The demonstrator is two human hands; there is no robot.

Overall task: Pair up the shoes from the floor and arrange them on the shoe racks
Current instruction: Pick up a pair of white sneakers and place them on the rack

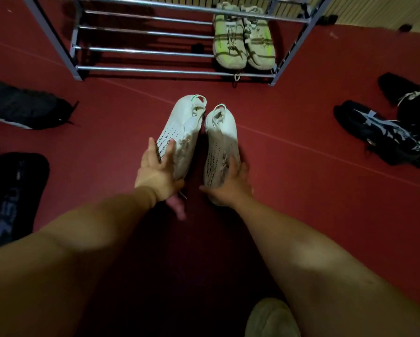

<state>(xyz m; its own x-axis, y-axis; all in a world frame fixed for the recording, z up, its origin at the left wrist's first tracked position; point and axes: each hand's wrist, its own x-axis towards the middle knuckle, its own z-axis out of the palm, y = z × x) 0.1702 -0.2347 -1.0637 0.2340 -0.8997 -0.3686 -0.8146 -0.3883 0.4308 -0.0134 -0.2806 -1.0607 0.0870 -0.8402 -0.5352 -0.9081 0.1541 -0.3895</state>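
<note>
Two white knit sneakers with dotted sides hang side by side above the red floor, heels pointing away from me toward the rack. My left hand (159,172) grips the toe end of the left white sneaker (179,132), fingers on its side and thumb underneath. My right hand (230,183) holds the toe end of the right white sneaker (221,144). The metal shoe rack (143,51) stands just beyond; a pair of cream and neon-green sneakers (244,38) sits on the right end of its lowest shelf.
Dark shoes lie on the floor at the left (26,108) and lower left (11,195). Black sneakers with white markings (379,132) and more shoes (413,98) lie at the right. A pale shoe toe (272,317) shows at the bottom.
</note>
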